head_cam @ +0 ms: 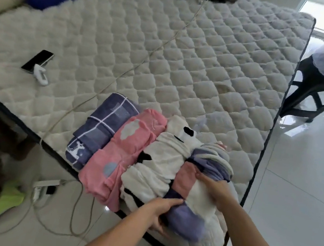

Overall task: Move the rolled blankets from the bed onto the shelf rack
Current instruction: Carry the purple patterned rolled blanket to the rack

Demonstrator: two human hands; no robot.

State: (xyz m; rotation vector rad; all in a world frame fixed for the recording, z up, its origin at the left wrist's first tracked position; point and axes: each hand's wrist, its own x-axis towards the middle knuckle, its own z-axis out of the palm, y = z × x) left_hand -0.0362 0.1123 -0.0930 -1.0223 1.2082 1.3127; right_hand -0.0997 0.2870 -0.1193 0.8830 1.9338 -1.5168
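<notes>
Both hands were on the rightmost rolled blanket (205, 181), the purple/pink/white one, at the near corner of the bed (186, 54). Left hand (163, 215) gripped its near end, thumb on top, fingers curled under the purple part. Right hand (215, 188) clamped over the roll's right side, fingers pressed into the white and pink fabric. The roll was still on the mattress.

Directly left of the left hand: white blanket with black patches (158, 163), touching the held roll. Next further left: pink blanket (124, 153), then the navy checked blanket (99, 129), all side by side and touching, ends pointing away from the hands.

Far left beyond the hands: a phone (37, 61) with a white gadget (41, 75) against it. A cable (140, 63) ran diagonally across the mattress. Right and beyond the right hand: a dark stool (320, 89) on the floor. Shelf rack not in view.
</notes>
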